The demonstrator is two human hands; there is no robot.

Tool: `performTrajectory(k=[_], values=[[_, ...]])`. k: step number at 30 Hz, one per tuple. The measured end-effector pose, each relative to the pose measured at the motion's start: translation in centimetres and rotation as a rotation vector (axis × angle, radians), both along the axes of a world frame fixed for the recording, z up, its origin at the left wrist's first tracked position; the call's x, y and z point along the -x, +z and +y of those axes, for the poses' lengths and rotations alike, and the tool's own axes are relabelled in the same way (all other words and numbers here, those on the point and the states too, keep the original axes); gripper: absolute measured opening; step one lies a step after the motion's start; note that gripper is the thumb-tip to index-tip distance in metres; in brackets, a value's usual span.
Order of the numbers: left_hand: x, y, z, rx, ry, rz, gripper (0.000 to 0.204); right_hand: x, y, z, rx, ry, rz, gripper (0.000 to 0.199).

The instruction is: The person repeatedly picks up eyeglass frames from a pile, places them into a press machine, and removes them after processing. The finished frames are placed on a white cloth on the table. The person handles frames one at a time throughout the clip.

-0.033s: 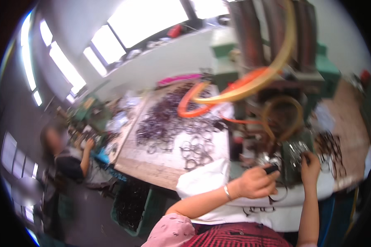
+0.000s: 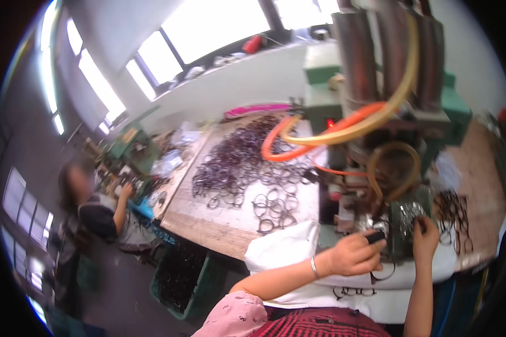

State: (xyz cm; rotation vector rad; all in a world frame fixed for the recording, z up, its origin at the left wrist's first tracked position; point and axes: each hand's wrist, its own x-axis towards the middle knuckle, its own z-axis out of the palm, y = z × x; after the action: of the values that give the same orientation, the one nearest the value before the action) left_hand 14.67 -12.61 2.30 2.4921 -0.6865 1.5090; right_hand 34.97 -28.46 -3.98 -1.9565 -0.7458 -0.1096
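Observation:
My left hand (image 2: 354, 254) reaches in front of the green press machine (image 2: 323, 73), its fingers curled and closed. A dark eyeglass frame (image 2: 384, 275) hangs just under those fingers and appears gripped by them. A black cover (image 2: 375, 237) sits at a fingertip of this hand. My right hand (image 2: 426, 240) is closed in a pinch beside a shiny, wrinkled silvery patch (image 2: 406, 214) on the machine's bed. Something dark shows at its fingertips, too small to make out. A few more dark frames (image 2: 354, 292) lie on the white cloth (image 2: 284, 245) near my waist.
A large heap of dark eyeglass frames (image 2: 236, 151) covers the board to the left. More frames (image 2: 455, 219) lie right of the machine. Orange and yellow hoses (image 2: 371, 121) loop in front of it. A green crate (image 2: 199, 286) stands below the table. A co-worker (image 2: 98, 216) sits at far left.
The whole view has shifted slightly, with the scene now a little further right and sharper. Both hands stay at nearly the same places by the machine.

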Motion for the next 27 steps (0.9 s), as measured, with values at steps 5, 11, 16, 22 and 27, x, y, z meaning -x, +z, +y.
performTrajectory(k=[5,11,16,22,27], values=[[7.0,1.1,-1.9,0.196,0.359,0.074,0.028,1.1,-1.0,0.3,-0.059,-0.012,0.089,0.014],[14.9,-1.0,9.4,0.496,1.203,0.488,0.016,2.7,2.2,1.5,-0.115,0.076,0.059,0.018],[16.7,-10.6,12.3,0.440,1.400,0.726,0.013,4.5,0.8,3.9,-0.183,0.049,0.069,0.011],[15.0,-8.2,13.5,0.603,1.136,0.715,0.015,3.7,0.6,-3.8,-0.093,-0.108,0.011,0.011],[13.1,-4.1,9.8,1.119,0.753,0.215,0.007,6.6,6.8,-3.3,-0.150,0.169,0.195,0.012]])
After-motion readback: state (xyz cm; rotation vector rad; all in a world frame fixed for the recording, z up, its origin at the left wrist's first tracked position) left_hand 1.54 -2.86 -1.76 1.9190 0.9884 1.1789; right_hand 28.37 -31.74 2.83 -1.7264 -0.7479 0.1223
